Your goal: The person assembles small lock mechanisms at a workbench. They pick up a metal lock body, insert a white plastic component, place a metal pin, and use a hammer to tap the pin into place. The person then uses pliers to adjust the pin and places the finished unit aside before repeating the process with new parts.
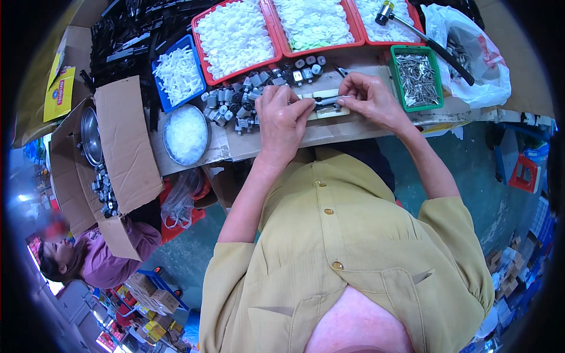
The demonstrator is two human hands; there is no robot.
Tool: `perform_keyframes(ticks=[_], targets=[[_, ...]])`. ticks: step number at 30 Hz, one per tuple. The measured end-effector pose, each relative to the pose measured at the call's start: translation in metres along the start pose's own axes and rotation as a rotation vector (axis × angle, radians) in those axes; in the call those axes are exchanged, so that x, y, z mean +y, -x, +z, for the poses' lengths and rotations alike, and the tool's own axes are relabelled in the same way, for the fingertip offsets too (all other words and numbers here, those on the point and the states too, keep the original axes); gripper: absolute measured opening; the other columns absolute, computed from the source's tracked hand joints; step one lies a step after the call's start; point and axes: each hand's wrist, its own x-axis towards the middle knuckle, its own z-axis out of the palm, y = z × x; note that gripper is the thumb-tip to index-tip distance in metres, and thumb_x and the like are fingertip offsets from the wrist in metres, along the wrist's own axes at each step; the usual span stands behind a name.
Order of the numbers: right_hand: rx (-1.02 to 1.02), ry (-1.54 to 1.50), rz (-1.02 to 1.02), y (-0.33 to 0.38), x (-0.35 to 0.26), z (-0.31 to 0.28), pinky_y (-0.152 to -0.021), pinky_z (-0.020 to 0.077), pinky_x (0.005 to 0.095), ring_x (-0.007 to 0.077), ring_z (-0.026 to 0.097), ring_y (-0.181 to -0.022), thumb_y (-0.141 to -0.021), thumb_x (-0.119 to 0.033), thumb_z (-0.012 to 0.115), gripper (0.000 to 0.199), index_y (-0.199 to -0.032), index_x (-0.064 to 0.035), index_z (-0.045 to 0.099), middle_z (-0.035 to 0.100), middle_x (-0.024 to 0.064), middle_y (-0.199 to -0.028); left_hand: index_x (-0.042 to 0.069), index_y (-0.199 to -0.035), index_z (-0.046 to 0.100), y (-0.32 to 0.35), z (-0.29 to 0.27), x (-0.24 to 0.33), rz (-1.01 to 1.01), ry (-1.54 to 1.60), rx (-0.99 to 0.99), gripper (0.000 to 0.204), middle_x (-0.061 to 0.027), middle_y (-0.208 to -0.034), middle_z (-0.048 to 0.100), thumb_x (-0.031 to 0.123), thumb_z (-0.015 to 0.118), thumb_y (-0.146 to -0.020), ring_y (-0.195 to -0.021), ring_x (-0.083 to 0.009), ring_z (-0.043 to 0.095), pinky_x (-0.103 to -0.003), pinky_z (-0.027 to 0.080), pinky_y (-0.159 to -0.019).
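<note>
Hard to make out: small dark part [325, 102], mostly hidden by fingertips. Left hand [282, 117] palm down, pinching its left end; right hand [368, 97] curled, pinching its right end. Lying sideways between both hands, above pale block [329, 112] on counter [329, 132]. Green tray of pins [416, 77] just right of right hand.

yellow flat packet [59, 93] lay far left | white plastic bag [479, 56] sat top right | open cardboard box [120, 147] stood left

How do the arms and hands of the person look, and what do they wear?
Both forearms are bare, as are the left hand and right hand: no gloves, rings or watch show. Short mustard-yellow sleeves of a buttoned shirt with gold-coloured buttons cover only the upper arms.
</note>
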Motion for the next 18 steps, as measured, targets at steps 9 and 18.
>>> perform_keyframes(ticks=[9,18], targets=[[0.035,0.018,-0.075,0.006,0.011,0.007,-0.055,0.0372,0.0225,0.0036,0.047,-0.062,-0.087,-0.012,0.072,0.020,-0.092,-0.0020,0.056,0.052,-0.0030,-0.069,0.013,-0.086,0.076,0.003,0.000,0.001,0.071,-0.053,-0.002,0.014,-0.0029,-0.079,0.055,0.011,0.077,-0.073,-0.088,-0.0248,0.053,-0.039,0.037,-0.075],[0.121,0.123,-0.193,0.013,0.018,0.008,-0.053,0.0367,0.0335,0.0139,0.047,-0.055,-0.085,-0.018,0.072,0.024,-0.093,-0.0048,0.053,0.048,0.0030,-0.060,0.014,-0.090,0.074,0.005,0.002,0.001,0.109,-0.088,-0.011,0.015,-0.0053,-0.086,0.057,0.012,0.075,-0.075,-0.095,-0.0274,0.055,-0.040,0.039,-0.079]])
